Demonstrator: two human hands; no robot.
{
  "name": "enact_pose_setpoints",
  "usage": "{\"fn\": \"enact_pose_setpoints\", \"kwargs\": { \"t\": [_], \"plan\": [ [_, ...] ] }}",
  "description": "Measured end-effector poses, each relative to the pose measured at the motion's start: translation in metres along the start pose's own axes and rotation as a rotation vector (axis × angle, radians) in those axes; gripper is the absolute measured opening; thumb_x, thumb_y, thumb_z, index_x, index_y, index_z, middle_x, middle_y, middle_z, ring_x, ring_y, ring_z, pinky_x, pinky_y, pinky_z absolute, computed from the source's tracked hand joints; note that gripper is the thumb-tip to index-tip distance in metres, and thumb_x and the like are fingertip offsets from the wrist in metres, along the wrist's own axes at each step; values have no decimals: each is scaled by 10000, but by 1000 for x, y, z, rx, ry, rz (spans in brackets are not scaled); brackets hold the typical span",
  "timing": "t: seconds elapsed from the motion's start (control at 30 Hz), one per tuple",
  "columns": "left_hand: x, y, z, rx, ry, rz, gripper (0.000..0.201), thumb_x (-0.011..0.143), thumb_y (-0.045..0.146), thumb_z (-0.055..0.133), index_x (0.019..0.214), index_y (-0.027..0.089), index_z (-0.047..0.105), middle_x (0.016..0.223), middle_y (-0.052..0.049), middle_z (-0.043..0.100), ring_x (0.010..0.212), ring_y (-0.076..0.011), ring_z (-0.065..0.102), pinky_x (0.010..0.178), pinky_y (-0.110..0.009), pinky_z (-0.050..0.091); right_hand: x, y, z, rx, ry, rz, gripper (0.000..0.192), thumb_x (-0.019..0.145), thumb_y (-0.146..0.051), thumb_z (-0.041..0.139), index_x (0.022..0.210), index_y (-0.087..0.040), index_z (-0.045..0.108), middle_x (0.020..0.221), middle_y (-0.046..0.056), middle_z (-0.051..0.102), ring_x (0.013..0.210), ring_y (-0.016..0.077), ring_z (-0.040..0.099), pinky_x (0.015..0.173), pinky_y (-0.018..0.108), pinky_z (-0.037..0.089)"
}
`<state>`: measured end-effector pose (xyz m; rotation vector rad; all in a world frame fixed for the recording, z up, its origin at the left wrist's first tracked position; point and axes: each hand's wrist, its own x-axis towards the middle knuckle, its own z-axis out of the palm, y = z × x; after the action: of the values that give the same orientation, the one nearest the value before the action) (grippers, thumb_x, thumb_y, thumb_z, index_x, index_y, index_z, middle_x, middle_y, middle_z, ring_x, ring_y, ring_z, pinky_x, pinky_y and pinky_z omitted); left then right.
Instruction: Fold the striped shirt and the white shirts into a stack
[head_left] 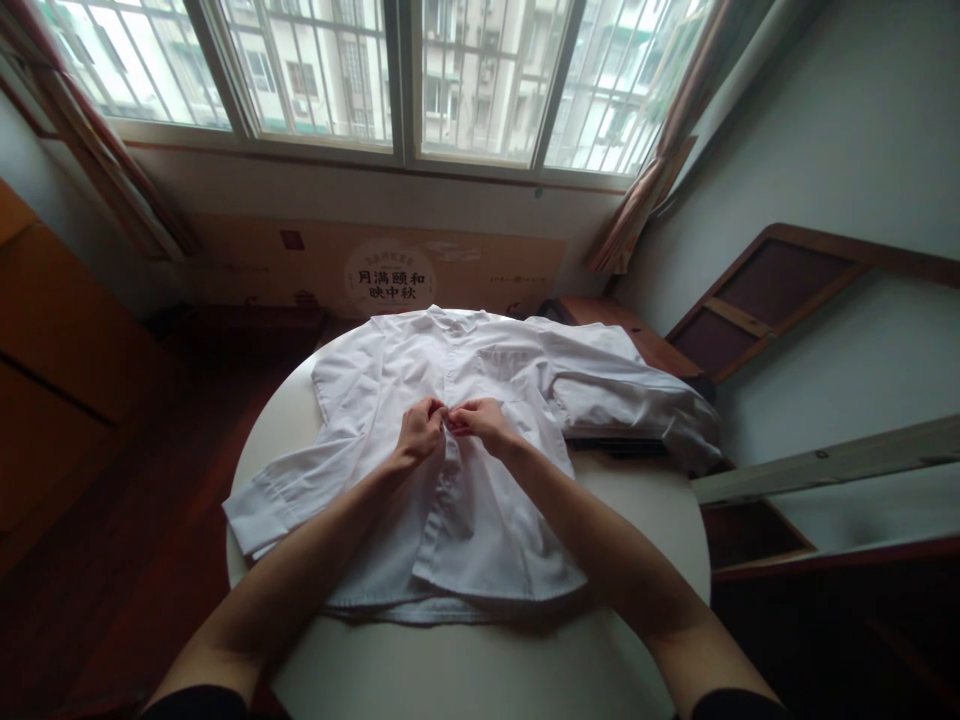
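- The left hand (420, 428) is pinching the front placket of the white long-sleeved cotton shirt (480, 500), fingers closed on the cloth.
- The shirt is lying spread face-up on the round white table (487, 670), collar toward the window.
- The right hand (480, 420) is gripping the same placket, touching the left hand.

Both arms reach out from the bottom corners and come together in the middle. The left hand (420, 430) and the right hand (480, 422) sit side by side, almost touching. Their fingers are curled in and pinched at the tips. Both wrists are bent a little. The forearms are bare.
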<state>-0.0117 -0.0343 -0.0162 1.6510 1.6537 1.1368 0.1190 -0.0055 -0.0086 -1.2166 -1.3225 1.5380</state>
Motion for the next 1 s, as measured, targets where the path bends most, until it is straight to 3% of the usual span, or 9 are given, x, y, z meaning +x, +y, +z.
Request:
{"fn": "enact_pose_setpoints", "kwargs": {
  "t": [0.23, 0.43, 0.73, 0.9, 1.0],
  "plan": [
    [2, -2, -3, -24, -11, 75, 200, 818, 282, 492, 792, 159, 647, 772, -41, 684, 697, -152, 606, 667, -245, 434, -2, -6, 0, -518, 147, -210, 110, 646, -190, 610, 572, -166, 687, 522, 20, 644, 549, 157, 620, 549, 236, 441],
    [1, -2, -4, -115, 26, -1, 246, 783, 329, 536, 771, 136, 688, 723, -55, 694, 677, -159, 624, 640, -238, 445, -18, -7, 11, -859, 311, -415, 115, 743, -212, 597, 692, -160, 687, 720, 65, 688, 689, 183, 612, 665, 272, 398],
    [-3, -6, -5, -58, -78, -89, 292, 779, 351, 529, 686, 135, 700, 616, -47, 675, 619, -159, 615, 552, -225, 411, -19, 17, 13, -1037, 272, -544, 139, 843, -177, 531, 760, -152, 640, 810, 86, 647, 758, 188, 579, 696, 270, 377],
    [-4, -7, 1, -152, -21, -131, 250, 780, 296, 517, 715, 128, 692, 683, -50, 689, 655, -153, 619, 603, -228, 438, -22, 20, 15, -1074, 256, -575, 160, 854, -172, 508, 787, -143, 651, 832, 103, 648, 779, 188, 580, 732, 272, 397],
    [-4, -7, 2, -80, 10, -97, 219, 789, 263, 507, 754, 134, 679, 740, -61, 693, 698, -164, 619, 658, -247, 446, -21, 16, 15, -926, 294, -548, 138, 826, -186, 538, 757, -156, 653, 821, 88, 658, 769, 180, 584, 735, 274, 411]
  ]
}}
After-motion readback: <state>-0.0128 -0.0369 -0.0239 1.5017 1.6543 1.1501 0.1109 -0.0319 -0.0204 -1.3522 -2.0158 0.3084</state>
